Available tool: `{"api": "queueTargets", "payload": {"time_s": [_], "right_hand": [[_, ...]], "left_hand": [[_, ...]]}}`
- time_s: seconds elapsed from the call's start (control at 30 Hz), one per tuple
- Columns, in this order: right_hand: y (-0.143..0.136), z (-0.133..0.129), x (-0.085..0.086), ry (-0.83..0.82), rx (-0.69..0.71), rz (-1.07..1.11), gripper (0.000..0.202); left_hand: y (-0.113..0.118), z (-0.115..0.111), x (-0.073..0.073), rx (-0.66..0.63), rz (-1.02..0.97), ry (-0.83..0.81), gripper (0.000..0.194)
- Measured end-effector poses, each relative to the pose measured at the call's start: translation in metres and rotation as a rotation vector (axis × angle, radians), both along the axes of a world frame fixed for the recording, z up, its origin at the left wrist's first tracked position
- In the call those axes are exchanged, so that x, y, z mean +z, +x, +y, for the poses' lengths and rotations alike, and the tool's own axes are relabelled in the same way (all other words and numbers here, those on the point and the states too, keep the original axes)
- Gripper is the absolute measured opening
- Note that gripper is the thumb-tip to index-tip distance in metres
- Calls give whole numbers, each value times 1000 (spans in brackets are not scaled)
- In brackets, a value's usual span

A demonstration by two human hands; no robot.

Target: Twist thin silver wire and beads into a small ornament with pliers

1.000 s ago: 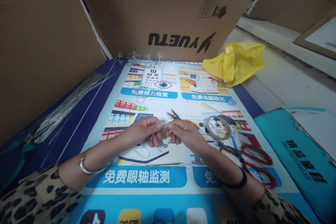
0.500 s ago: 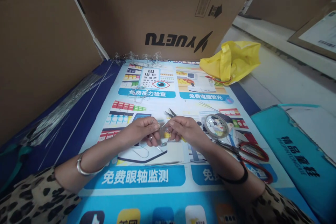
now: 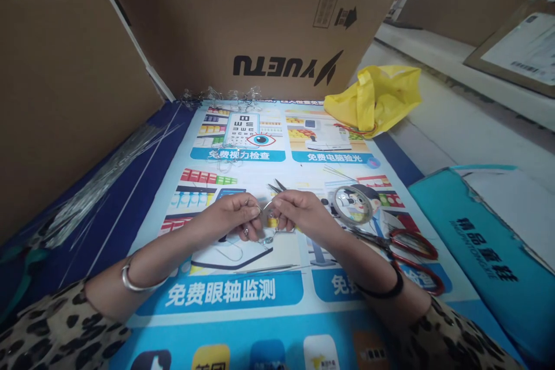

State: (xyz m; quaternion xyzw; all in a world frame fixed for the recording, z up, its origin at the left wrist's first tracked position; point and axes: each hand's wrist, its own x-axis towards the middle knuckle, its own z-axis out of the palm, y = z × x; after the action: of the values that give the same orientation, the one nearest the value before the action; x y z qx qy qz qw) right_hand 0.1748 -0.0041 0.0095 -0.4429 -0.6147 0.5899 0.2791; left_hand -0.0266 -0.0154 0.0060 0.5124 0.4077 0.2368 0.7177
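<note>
Above the middle of the printed sheet (image 3: pixel 286 303), my left hand (image 3: pixel 240 217) is closed in a pinch on a thin silvery wire (image 3: pixel 267 206). My right hand (image 3: pixel 299 214) pinches the same wire from the other side, so it curves across the small gap between both hands. Small clear beads or a looped bit hang below the fingers, too small to make out. Dark pointed metal tips (image 3: pixel 276 186) show just beyond my right fingers; whether that hand touches the tool is hidden. A bent wire piece (image 3: pixel 232 253) lies on the sheet below my left hand.
Right of my hands are a clear tape roll (image 3: pixel 353 205) and red-handled scissors (image 3: pixel 414 244). A yellow bag (image 3: pixel 375 101), a teal box (image 3: pixel 481 225) and a tall carton (image 3: pixel 260 17) stand around. Wire bundles (image 3: pixel 108 167) lie left, tangled wire pieces (image 3: pixel 221 96) at the back.
The wire between my hands shows a clearer curve now, and my right fingers have turned slightly. The whole view has shifted a little; both hands keep their hold.
</note>
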Motion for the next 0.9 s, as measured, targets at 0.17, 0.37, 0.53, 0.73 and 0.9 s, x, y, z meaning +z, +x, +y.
{"api": "queueTargets", "payload": {"time_s": [0.17, 0.37, 0.53, 0.73, 0.9], "right_hand": [[-1, 1, 0, 15, 9, 4, 29], [-4, 3, 2, 34, 8, -29, 26], [-7, 6, 5, 41, -3, -52, 23], [-13, 8, 8, 5, -4, -42, 22], [-15, 12, 6, -2, 22, -3, 22]], "left_hand": [[0, 1, 2, 6, -3, -5, 22], [4, 4, 7, 38, 28, -11, 23], [11, 5, 11, 34, 18, 5, 25], [16, 5, 8, 120, 57, 19, 27], [15, 6, 8, 159, 51, 28, 24]]}}
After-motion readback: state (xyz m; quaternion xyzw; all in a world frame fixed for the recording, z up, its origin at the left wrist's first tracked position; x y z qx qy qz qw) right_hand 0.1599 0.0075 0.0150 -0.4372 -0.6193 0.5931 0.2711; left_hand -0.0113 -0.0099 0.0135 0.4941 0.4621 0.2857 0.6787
